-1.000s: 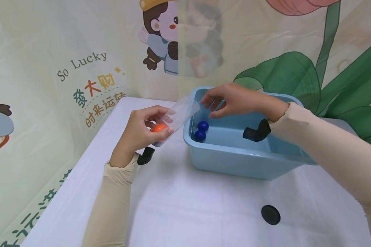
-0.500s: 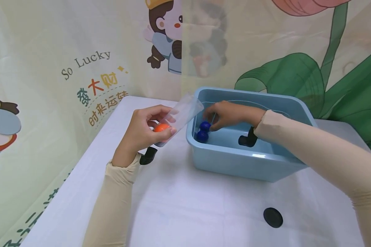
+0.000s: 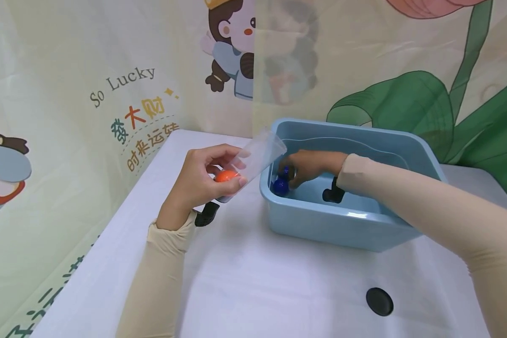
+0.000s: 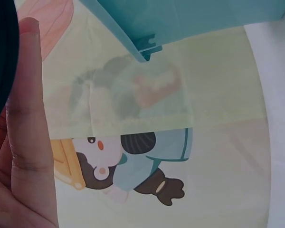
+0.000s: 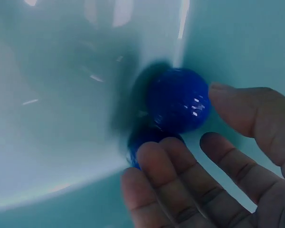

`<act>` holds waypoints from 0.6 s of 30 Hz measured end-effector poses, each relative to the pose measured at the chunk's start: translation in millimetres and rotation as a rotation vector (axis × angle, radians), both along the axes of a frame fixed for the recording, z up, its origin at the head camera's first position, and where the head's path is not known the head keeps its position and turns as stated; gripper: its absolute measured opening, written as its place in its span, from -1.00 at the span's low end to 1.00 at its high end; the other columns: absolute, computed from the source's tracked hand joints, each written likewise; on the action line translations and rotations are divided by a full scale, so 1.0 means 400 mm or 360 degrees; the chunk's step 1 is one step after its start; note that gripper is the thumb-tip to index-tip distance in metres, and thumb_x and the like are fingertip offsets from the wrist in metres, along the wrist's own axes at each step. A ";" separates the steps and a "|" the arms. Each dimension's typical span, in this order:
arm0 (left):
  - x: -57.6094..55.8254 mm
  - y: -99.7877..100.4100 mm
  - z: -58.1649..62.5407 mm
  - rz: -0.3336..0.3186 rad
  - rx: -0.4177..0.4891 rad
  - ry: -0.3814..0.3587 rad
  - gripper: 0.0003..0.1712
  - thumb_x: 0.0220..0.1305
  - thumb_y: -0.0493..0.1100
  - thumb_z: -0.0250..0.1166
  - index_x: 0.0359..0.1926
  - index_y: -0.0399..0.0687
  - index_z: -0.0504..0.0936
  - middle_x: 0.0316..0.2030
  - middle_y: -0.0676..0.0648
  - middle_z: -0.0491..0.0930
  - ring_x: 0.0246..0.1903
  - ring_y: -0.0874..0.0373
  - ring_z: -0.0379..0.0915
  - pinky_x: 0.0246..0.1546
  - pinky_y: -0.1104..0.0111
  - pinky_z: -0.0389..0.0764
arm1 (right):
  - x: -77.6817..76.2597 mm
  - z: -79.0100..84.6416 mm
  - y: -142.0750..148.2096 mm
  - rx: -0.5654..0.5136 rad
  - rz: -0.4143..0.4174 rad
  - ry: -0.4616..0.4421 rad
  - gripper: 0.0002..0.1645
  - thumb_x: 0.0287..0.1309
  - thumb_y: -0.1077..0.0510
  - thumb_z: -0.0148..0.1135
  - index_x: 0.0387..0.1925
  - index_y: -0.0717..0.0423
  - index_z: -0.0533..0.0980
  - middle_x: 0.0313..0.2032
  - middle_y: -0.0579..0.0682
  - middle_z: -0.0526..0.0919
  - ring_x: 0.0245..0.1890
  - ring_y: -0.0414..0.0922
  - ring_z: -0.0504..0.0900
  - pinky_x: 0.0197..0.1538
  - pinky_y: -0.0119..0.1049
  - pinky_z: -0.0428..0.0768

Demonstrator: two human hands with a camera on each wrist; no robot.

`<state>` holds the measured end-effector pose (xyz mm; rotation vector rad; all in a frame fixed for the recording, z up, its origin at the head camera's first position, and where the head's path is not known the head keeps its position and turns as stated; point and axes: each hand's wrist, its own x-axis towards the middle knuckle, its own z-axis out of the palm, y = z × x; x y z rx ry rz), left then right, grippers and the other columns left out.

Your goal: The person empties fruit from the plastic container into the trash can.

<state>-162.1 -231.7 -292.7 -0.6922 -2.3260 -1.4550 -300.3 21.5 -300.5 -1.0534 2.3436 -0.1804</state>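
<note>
My left hand (image 3: 194, 180) grips a clear plastic tube (image 3: 259, 155), tilted with its upper end leaning toward the light-blue bin (image 3: 321, 227). An orange ball (image 3: 226, 176) sits low in the tube, partly covered by the thumb. Inside the bin, my right hand (image 3: 310, 164) reaches down to two blue balls in the left corner. Seen from the right wrist, the thumb tip is right at the side of one blue ball (image 5: 178, 99). Loosely bent fingers (image 5: 156, 166) partly cover the other blue ball (image 5: 142, 137).
A black disc (image 3: 379, 301) lies on the white tabletop (image 3: 253, 281) in front of the bin. Behind stands a printed curtain (image 3: 173, 37) with cartoon figures, lettering and green leaves. The bin's front wall rises between the right forearm and the table's near side.
My right hand has gone from above the bin's rim down to the blue balls, its fingers now around the farther one. The left hand keeps the tube and orange ball nearly still.
</note>
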 end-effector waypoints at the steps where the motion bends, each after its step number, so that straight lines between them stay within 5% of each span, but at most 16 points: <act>1: 0.000 0.001 0.000 -0.0004 -0.0002 -0.0001 -0.58 -0.01 -0.18 0.51 -0.04 -0.05 0.74 -0.33 0.02 0.72 -0.38 0.19 0.62 -0.40 0.28 0.66 | -0.002 -0.006 -0.001 0.0019 0.0002 -0.0006 -0.37 0.17 0.19 0.39 0.27 0.16 0.44 0.09 0.18 0.61 0.06 0.09 0.61 0.11 0.02 0.60; 9: -0.002 0.007 -0.003 -0.0033 -0.0010 -0.0011 -0.58 -0.01 -0.18 0.51 -0.04 -0.10 0.73 -0.34 0.02 0.71 -0.38 0.19 0.62 -0.40 0.27 0.66 | -0.007 -0.040 -0.017 0.0063 0.0033 0.0035 -0.35 0.13 0.18 0.42 0.25 0.13 0.43 0.17 0.20 0.54 0.18 0.18 0.55 0.17 0.11 0.54; 18: -0.006 0.009 -0.006 -0.0063 0.0002 0.0002 -0.59 -0.04 -0.19 0.51 -0.07 -0.09 0.73 -0.35 0.03 0.71 -0.39 0.17 0.60 -0.37 0.28 0.66 | 0.003 -0.072 -0.034 0.0240 0.0129 0.0019 -0.50 0.23 0.02 0.35 0.16 0.03 0.49 -0.06 0.03 0.61 -0.09 -0.03 0.61 0.00 -0.09 0.63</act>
